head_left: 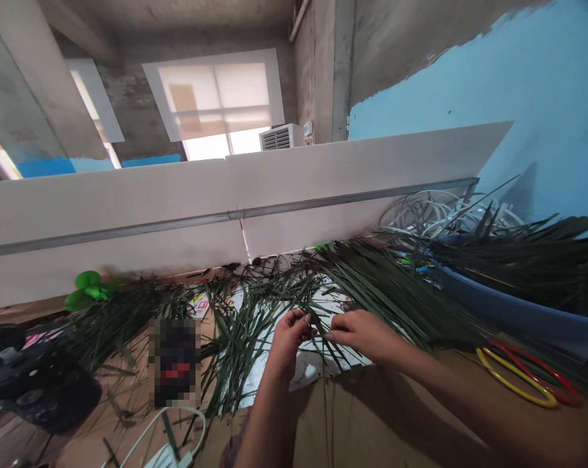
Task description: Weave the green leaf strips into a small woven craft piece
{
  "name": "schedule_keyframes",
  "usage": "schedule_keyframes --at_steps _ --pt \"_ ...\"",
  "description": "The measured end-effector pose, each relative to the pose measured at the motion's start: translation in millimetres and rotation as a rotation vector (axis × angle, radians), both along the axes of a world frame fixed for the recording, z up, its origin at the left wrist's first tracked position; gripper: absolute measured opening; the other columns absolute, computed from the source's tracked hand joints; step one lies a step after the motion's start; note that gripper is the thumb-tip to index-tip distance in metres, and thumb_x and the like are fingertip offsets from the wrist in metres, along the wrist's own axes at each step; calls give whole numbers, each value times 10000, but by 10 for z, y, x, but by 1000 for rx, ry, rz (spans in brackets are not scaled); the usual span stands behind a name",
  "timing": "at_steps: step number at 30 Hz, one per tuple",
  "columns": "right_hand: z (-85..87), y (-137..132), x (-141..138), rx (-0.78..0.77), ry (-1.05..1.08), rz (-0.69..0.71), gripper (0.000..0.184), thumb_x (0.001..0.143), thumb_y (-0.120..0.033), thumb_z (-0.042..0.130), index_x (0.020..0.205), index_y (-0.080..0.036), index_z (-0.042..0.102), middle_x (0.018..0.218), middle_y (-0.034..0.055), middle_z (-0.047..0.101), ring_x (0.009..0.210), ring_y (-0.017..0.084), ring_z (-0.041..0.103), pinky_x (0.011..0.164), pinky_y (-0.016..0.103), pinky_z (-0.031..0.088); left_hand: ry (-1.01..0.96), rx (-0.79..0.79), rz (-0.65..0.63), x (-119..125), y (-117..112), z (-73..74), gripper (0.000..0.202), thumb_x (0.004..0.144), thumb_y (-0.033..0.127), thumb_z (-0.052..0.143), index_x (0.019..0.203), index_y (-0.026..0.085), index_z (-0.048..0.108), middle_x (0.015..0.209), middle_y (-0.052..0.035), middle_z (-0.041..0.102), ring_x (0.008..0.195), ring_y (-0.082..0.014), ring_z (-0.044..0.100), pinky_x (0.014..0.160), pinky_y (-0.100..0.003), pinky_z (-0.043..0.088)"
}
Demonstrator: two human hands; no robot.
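My left hand (294, 330) is closed in a pinch at the middle of the table, its thumb and fingers around narrow green leaf strips (315, 320). Close beside it on the right, my right hand (355, 330) pinches the same strips, fingertips pointing left. Thin strands hang below the hands toward the table edge. A pile of cut green strips (235, 344) lies just left of my left hand. Longer dark green leaves (376, 279) lie in a bundle beyond my right hand. White printed sheets (259, 374) show beneath the hands and strips.
Scissors with red and yellow handles (518, 380) lie at right. A blue tub (508, 299) holds more leaves; coiled white strapping (435, 211) sits behind it. On the left are a black container (45, 383), a blurred dark object (174, 364) and a white cable (203, 422). A white partition (128, 201) stands behind.
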State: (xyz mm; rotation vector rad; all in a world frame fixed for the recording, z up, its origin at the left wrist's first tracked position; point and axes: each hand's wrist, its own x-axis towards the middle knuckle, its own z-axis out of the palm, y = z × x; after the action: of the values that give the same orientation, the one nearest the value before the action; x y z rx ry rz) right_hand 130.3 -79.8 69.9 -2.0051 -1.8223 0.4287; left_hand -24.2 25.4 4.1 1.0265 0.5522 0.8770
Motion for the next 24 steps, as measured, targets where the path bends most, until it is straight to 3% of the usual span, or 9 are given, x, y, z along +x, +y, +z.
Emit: schedule_keyframes --at_steps 6,10,12,14,18,20,22,24 --pt "-24 -25 17 59 67 21 316 846 -409 604 611 -198 616 543 -31 506 559 134 433 530 263 216 2 -29 13 -26 -11 40 459 557 455 909 770 167 622 584 46 550 565 -110 559 626 -241 419" --pt "-58 -56 172 123 318 45 330 857 -488 580 732 -194 664 575 -30 527 582 149 462 537 253 278 -4 -52 15 -54 -2 48 440 575 439 903 795 165 639 645 31 596 582 -98 568 626 -231 417" --pt "-115 -53 304 171 412 6 386 881 -537 529 778 -189 660 585 -25 539 590 160 483 561 261 315 -1 -83 11 -64 2 48 457 564 433 909 825 168 645 672 26 618 596 -101 581 616 -224 412" --pt "-212 -39 444 166 364 -75 426 895 -565 488 779 -190 652 598 -11 571 597 174 510 579 274 327 -3 -119 9 -68 3 47 479 541 423 918 838 170 641 695 25 631 592 -94 574 606 -220 409" --pt "-462 -3 642 87 40 -221 317 870 -478 551 832 -199 695 789 59 694 753 237 616 655 303 366 -3 -164 -17 -69 0 46 489 510 404 928 816 171 626 723 23 640 588 -86 555 586 -215 400" --pt "-543 22 661 122 -17 -204 251 836 -384 589 921 -195 730 973 105 723 919 279 642 772 341 411 -1 -160 -30 -71 -4 44 473 527 396 922 824 170 632 726 23 633 597 -87 552 590 -214 399" --pt "-558 59 609 209 104 -113 299 827 -369 586 1013 -192 739 1131 130 706 1078 300 616 912 383 415 5 -148 -34 -72 -9 38 458 546 398 915 832 169 641 726 22 626 600 -86 543 595 -213 394" --pt "-522 108 488 247 367 -5 363 855 -445 549 1039 -191 732 1151 124 706 1108 291 611 962 399 420 16 -133 -32 -70 -19 32 448 550 406 913 818 168 644 729 17 623 608 -90 541 599 -215 389"
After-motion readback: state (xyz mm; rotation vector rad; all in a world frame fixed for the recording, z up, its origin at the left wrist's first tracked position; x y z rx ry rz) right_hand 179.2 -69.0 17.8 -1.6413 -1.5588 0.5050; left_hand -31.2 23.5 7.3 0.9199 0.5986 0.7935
